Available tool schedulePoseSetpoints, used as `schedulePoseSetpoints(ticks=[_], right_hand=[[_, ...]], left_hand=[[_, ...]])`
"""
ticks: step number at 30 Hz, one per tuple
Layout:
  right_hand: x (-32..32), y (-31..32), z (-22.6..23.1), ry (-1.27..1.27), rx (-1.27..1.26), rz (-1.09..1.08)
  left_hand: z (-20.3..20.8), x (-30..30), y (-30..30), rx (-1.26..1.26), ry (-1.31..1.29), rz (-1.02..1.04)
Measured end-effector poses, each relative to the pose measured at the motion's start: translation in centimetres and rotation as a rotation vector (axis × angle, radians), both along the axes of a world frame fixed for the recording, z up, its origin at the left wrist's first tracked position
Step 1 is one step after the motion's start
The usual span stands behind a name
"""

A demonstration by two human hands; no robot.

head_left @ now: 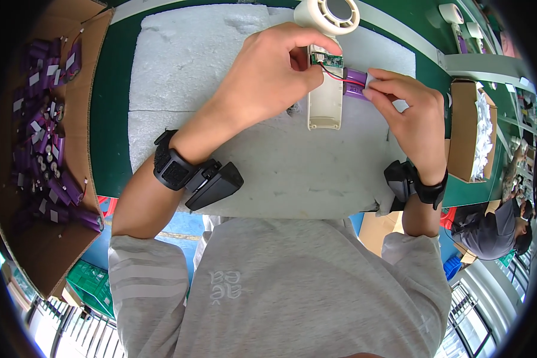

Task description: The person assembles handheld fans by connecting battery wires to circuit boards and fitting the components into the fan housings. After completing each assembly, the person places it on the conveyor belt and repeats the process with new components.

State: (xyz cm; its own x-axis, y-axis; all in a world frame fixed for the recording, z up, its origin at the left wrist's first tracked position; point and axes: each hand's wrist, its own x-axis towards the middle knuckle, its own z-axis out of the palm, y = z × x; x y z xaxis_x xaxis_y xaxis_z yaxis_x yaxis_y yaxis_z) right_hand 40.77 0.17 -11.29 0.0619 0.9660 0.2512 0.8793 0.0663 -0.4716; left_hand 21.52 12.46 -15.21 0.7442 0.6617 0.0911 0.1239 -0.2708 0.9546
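We pinch the little green circuit board (327, 59) in the cream handheld fan (326, 71) with our left hand (268, 74), while our right hand (409, 107), at three o'clock from it, grips the purple battery (355, 82), keeping its wires slack.

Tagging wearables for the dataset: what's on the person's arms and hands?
Both hands bare, no gloves. Left hand: black wrist strap carrying a black boxy device. Right hand: similar black strap with a dark device. Short grey sleeves, pale stripes on the left one.
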Motion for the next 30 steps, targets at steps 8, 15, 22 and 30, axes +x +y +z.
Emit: schedulePoseSetpoints(ticks=[8,15,22,30], right_hand=[[-0.5,-0.4,0.1,-0.1,0.003,0.003],[-1.5,-0.4,-0.2,-0.213,-0.004,-0.07],[-0.5,-0.2,-0.2,-0.031,-0.031,-0.101],[-0.2,0.2,0.2,0.103,-0.101,-0.017]], left_hand=[[0.0,0.0,0.0,0.044,-0.004,0.004],[-0.1,0.2,0.0,0.054,0.0,0.002],[-0.1,0.1,0.0,0.035,0.005,0.009],[-0.3,0.0,0.1,0.056,-0.011,0.008]])
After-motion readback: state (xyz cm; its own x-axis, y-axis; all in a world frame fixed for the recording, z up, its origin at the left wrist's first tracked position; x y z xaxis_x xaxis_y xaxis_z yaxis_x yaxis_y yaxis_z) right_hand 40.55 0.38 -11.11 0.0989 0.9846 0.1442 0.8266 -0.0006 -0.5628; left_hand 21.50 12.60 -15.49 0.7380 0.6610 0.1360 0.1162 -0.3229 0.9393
